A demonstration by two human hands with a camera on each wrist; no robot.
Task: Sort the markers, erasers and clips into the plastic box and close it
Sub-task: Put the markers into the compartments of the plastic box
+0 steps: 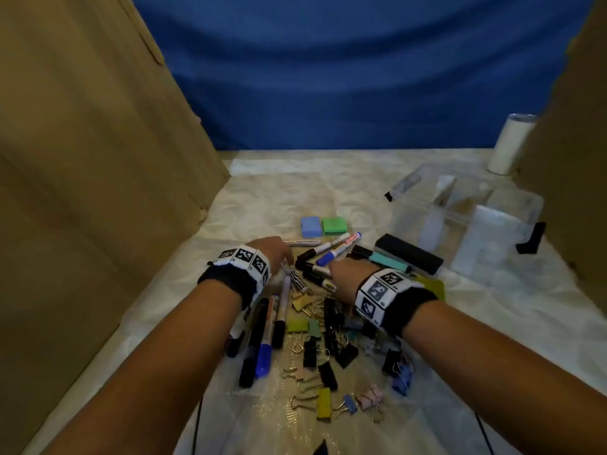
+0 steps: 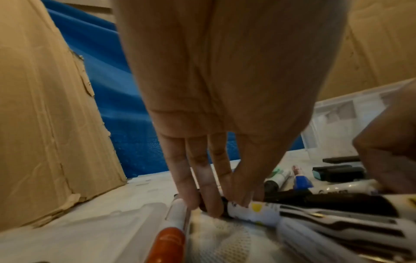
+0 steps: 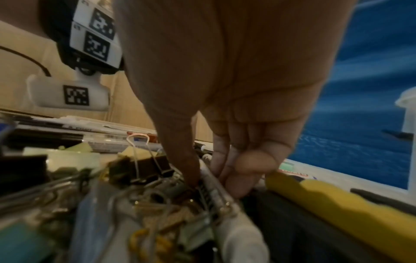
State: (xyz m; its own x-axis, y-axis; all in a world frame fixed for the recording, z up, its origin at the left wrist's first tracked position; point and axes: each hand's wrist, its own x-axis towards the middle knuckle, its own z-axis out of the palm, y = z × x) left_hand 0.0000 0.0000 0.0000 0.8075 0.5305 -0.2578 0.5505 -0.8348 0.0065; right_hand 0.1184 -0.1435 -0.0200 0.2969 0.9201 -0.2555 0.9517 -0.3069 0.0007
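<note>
Several markers [image 1: 331, 249] lie in a heap mid-table, with more markers [image 1: 262, 336] under my left forearm. My left hand [image 1: 285, 257] reaches down into the heap; in the left wrist view, thumb and fingertips [image 2: 211, 204] pinch the black-capped end of a white marker [image 2: 252, 212]. My right hand [image 1: 335, 274] is beside it, thumb and fingers [image 3: 236, 178] closing round a thin white marker [image 3: 208, 175]. Blue eraser [image 1: 310, 226] and green eraser [image 1: 334, 224] sit behind. Binder clips [image 1: 328, 343] are scattered in front. The clear plastic box [image 1: 460, 215] stands open at the right.
A black board eraser [image 1: 409, 252] and a yellow pad [image 1: 433, 287] lie right of my right hand. Cardboard walls [image 1: 98, 159] flank both sides, a blue cloth hangs behind. A white roll [image 1: 509, 146] stands at the back right.
</note>
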